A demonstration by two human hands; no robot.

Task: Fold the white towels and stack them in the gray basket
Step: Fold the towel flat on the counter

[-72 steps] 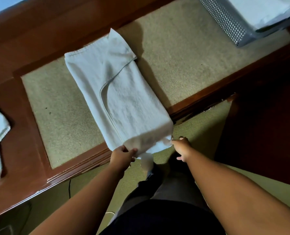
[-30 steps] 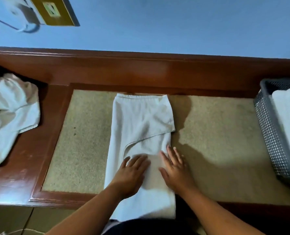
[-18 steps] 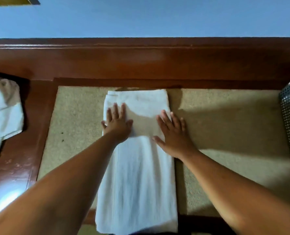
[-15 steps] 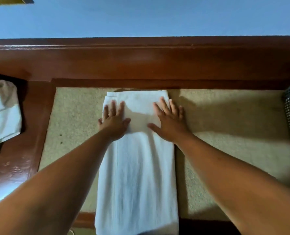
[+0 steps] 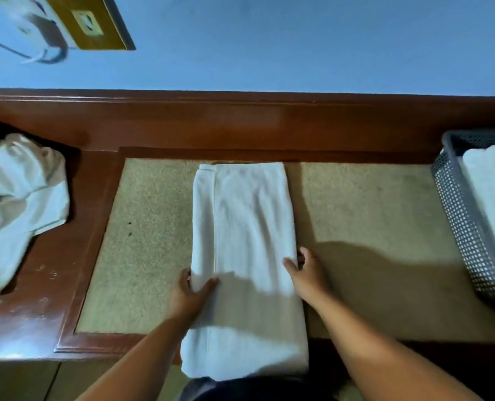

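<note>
A white towel (image 5: 245, 227), folded into a long narrow strip, lies lengthwise on the beige mat, its near end hanging over the table's front edge. My left hand (image 5: 190, 293) pinches the strip's left edge about halfway along, thumb on top. On the right edge at the same level, my right hand (image 5: 305, 273) grips the towel with its fingers curled under. The gray perforated basket (image 5: 457, 215) stands at the far right with a folded white towel (image 5: 492, 192) inside it.
A crumpled heap of white towels (image 5: 17, 204) lies on the wood at the left. The beige mat (image 5: 370, 227) is set in a dark wooden table (image 5: 67, 285) with a raised back rail against a blue wall.
Both hands have slid back from the towel's far end, where they lay flat, to its middle, and now grip its two side edges. The towel lies smooth.
</note>
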